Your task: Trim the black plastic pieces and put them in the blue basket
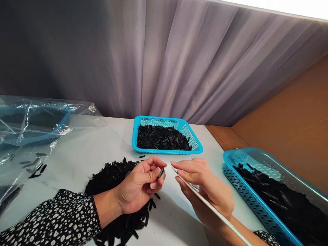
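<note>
The right basket [246, 194] and the thin metal rod [217, 212] run off the lower edge, and the rod's tip is hard to make out. The left hand [139, 189] pinches a small, slim black piece [161, 172] in its fingers. The right hand [205, 186] has its fingers closed around the rod just beside it. A pile of black pieces [112, 174] lies under the left fingers, with a second basket [166, 120] beyond.

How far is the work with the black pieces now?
Possibly done: black pieces lie in the far basket and the right basket. In hand: the left hand pinches one black piece; the right hand holds a thin metal rod. Left: a loose pile on the table under the left hand.
</note>
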A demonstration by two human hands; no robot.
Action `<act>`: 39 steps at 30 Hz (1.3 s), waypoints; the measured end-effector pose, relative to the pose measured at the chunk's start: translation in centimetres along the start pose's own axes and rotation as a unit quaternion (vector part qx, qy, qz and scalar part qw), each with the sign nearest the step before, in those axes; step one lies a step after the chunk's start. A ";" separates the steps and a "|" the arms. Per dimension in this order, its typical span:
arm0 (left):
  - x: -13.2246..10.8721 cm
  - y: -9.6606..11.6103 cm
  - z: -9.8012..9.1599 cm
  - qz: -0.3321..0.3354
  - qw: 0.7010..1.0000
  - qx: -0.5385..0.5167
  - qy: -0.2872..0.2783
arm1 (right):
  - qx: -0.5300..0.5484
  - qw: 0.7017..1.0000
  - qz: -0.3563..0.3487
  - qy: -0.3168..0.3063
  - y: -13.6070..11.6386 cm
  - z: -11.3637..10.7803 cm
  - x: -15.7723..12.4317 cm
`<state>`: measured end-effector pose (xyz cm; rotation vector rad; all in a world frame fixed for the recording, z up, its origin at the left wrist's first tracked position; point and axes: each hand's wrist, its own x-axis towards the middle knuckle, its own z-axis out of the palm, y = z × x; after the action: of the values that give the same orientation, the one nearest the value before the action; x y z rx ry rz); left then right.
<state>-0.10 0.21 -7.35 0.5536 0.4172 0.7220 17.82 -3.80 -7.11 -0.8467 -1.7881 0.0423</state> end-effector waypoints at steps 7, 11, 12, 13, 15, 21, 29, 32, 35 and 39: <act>0.0 0.0 0.0 -0.001 1.000 0.000 -0.007 | -0.008 0.999 -0.048 -0.025 -0.5 0.4 0.2; 0.0 0.1 0.1 -0.009 1.000 -0.006 -0.004 | -0.003 0.998 -0.045 -0.053 -0.3 0.3 0.0; 0.0 0.1 0.1 -0.010 1.000 -0.006 -0.003 | -0.002 0.998 -0.045 -0.053 -0.3 0.3 0.0; 0.0 0.1 0.1 -0.010 1.000 -0.005 -0.002 | -0.002 0.997 -0.046 -0.054 -0.3 0.3 -0.1; -0.1 0.1 0.2 -0.008 1.000 0.003 0.001 | 0.003 0.998 -0.041 -0.053 -0.4 0.3 -0.1; 0.1 -0.1 0.6 0.073 0.985 0.138 0.069 | 0.047 0.990 0.136 0.000 -1.1 0.3 0.1; 0.4 -0.8 0.0 0.176 0.929 0.275 0.177 | -0.009 0.992 0.124 -0.013 -1.5 0.3 -0.1; 0.4 -0.9 -0.2 0.206 0.910 0.302 0.194 | -0.009 0.993 0.116 -0.023 -1.6 0.4 -0.2; 0.4 -0.7 0.0 0.218 0.901 0.319 0.196 | 0.005 0.993 0.113 -0.025 -1.6 0.5 -0.2; 0.5 -0.5 0.2 0.226 0.896 0.328 0.195 | 0.004 0.995 0.098 -0.033 -1.5 0.6 -0.3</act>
<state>0.61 0.18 -7.58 1.1756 0.9439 1.1562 16.60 -4.86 -6.92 -1.0242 -1.7598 0.2077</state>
